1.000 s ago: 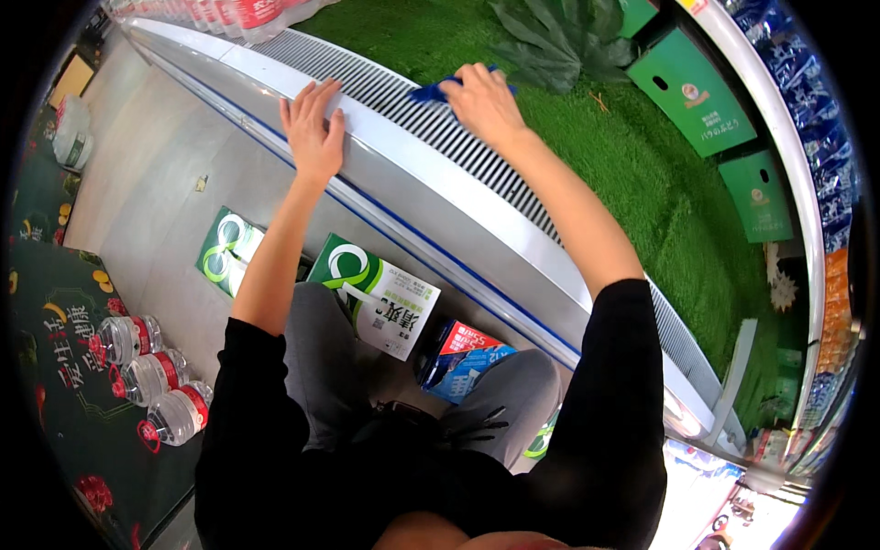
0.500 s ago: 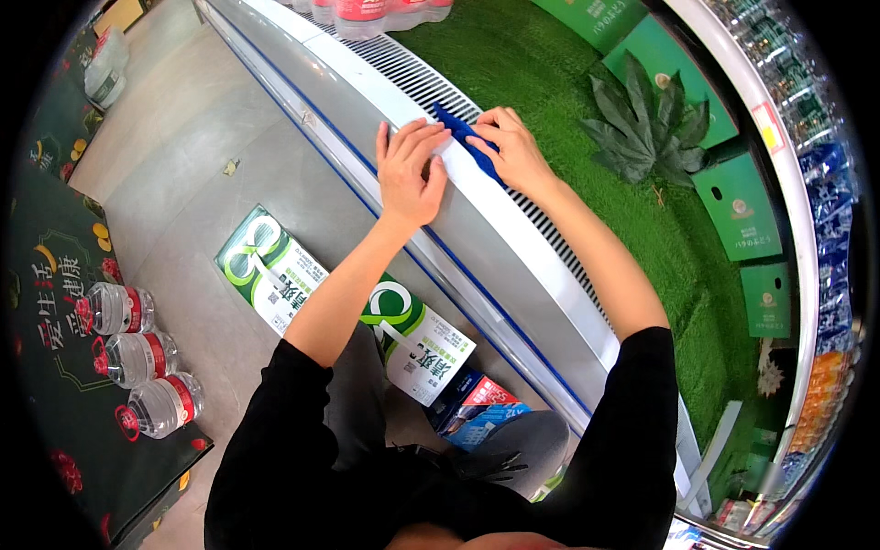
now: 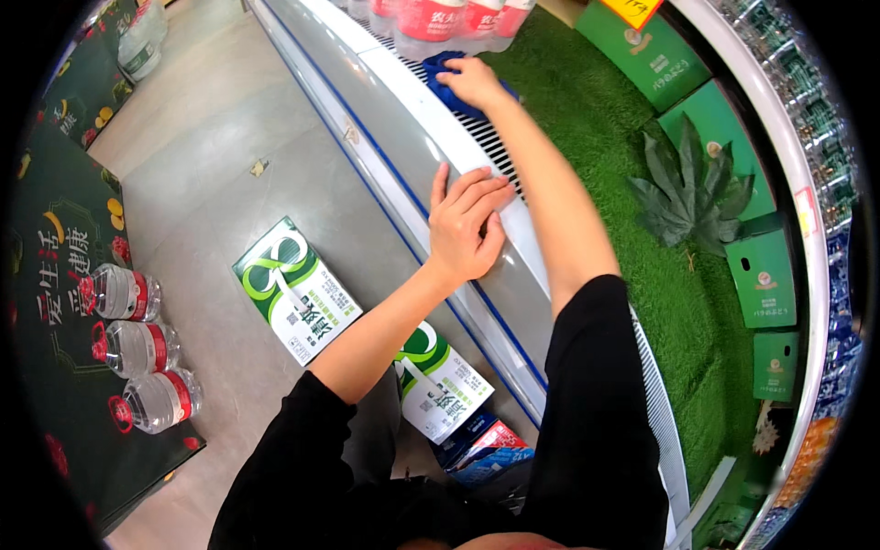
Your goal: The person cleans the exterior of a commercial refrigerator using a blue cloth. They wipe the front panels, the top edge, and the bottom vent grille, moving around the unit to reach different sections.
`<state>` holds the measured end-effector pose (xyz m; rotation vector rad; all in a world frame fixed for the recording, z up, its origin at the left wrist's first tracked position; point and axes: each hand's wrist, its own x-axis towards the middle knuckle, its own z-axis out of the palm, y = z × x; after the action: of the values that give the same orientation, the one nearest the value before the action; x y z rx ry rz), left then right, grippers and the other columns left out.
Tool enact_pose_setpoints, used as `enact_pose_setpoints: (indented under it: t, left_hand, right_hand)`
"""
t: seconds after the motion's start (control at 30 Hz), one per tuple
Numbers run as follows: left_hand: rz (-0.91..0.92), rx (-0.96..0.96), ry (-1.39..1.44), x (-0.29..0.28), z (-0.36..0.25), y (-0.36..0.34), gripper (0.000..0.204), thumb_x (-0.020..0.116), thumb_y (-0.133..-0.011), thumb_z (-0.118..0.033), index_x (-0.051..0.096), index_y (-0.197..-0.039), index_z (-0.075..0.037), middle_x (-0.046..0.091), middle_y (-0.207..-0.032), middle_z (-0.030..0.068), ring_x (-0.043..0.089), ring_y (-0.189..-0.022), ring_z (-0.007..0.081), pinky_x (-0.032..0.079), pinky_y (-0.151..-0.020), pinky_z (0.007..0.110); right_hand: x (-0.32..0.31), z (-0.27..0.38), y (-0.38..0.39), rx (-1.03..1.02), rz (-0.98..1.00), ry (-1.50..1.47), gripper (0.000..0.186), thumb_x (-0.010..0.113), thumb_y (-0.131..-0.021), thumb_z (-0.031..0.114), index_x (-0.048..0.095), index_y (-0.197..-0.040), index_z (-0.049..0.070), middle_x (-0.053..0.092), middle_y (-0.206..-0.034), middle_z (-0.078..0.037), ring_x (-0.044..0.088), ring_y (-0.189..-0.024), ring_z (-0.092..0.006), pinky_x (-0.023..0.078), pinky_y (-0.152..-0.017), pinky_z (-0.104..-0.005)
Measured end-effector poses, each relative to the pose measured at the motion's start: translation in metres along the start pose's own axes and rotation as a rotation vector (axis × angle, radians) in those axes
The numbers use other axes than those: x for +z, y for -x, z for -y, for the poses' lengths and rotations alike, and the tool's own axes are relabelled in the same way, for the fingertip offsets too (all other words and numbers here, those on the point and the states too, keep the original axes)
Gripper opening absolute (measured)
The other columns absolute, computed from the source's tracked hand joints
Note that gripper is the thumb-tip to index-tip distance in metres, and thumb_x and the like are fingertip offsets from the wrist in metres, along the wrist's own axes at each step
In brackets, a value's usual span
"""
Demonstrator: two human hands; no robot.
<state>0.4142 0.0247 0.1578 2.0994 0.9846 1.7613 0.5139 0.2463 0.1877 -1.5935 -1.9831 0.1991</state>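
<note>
My right hand [image 3: 472, 82] is closed on a blue cloth [image 3: 440, 70], pressed onto the slatted grille [image 3: 492, 140] just inside the case's white rim. Lower down, my left hand [image 3: 463, 227] lies flat with fingers stretched over the white rim [image 3: 410, 85] of the display case and holds nothing. Close beyond the cloth stand shrink-wrapped bottles with pink-red labels [image 3: 426, 20].
Green artificial turf [image 3: 587, 119] lines the case, with a dark leaf [image 3: 692, 188] and several green boxes [image 3: 765, 275] on its far side. On the floor are green-and-white cartons [image 3: 298, 289], a dark blue box [image 3: 481, 449] and large water bottles [image 3: 151, 401] at left.
My right hand has pushed the blue cloth up along the grille toward the wrapped bottles. My left hand stays on the rim. The whole view has shifted a little.
</note>
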Motion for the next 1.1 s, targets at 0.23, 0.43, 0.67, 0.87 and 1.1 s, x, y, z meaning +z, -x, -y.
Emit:
enact_pose_setpoints:
  t: [0.23, 0.43, 0.67, 0.87, 1.1]
  left_hand:
    - [-0.011, 0.014, -0.009, -0.003, 0.006, 0.0, 0.029, 0.053, -0.07, -0.008, 0.067, -0.096, -0.006, 0.065, -0.105, 0.0029, 0.055, -0.11, 0.0232, 0.022, -0.108, 0.053]
    - [-0.005, -0.025, 0.023, -0.006, 0.002, -0.002, 0.037, 0.054, -0.075, -0.014, 0.062, -0.11, -0.006, 0.055, -0.124, 0.0115, 0.047, -0.121, 0.0303, 0.021, -0.109, 0.053]
    - [-0.093, -0.002, 0.047, -0.009, 0.014, 0.009, 0.068, 0.048, -0.088, -0.033, 0.026, -0.141, 0.004, 0.023, -0.148, 0.0259, 0.018, -0.138, 0.0435, 0.011, -0.111, 0.055]
    - [-0.164, -0.019, 0.057, 0.01, 0.012, 0.015, 0.078, 0.043, -0.09, -0.042, 0.016, -0.144, 0.007, 0.015, -0.149, 0.0284, 0.01, -0.141, 0.0424, 0.005, -0.112, 0.056]
    - [-0.262, -0.002, 0.021, 0.005, 0.02, 0.021, 0.073, 0.041, -0.09, -0.043, 0.023, -0.142, 0.005, 0.017, -0.149, 0.0272, 0.012, -0.14, 0.0417, 0.001, -0.111, 0.058]
  right_hand:
    - [-0.022, 0.013, 0.041, -0.131, 0.111, -0.203, 0.031, 0.06, -0.073, 0.017, 0.068, -0.1, 0.003, 0.068, -0.093, -0.017, 0.065, -0.089, -0.034, 0.051, -0.081, -0.0365]
    - [-0.088, 0.006, 0.119, -0.082, 0.236, -0.042, 0.026, 0.064, -0.068, 0.016, 0.067, -0.089, 0.001, 0.065, -0.087, -0.016, 0.064, -0.084, -0.0299, 0.05, -0.077, -0.0347]
    - [-0.037, 0.087, 0.015, -0.439, -0.128, -0.345, 0.033, 0.06, -0.079, 0.015, 0.061, -0.104, -0.006, 0.064, -0.102, -0.02, 0.062, -0.095, -0.0321, 0.048, -0.085, -0.0358]
    - [0.025, 0.089, -0.009, -0.409, 0.275, 0.026, 0.032, 0.047, -0.086, 0.015, 0.066, -0.112, 0.014, 0.052, -0.134, -0.012, 0.047, -0.124, -0.03, 0.036, -0.104, -0.0358]
    - [-0.065, 0.056, 0.141, -0.328, 0.29, -0.292, 0.024, 0.051, -0.083, 0.008, 0.066, -0.102, 0.002, 0.06, -0.124, -0.01, 0.046, -0.126, -0.03, 0.037, -0.105, -0.0375]
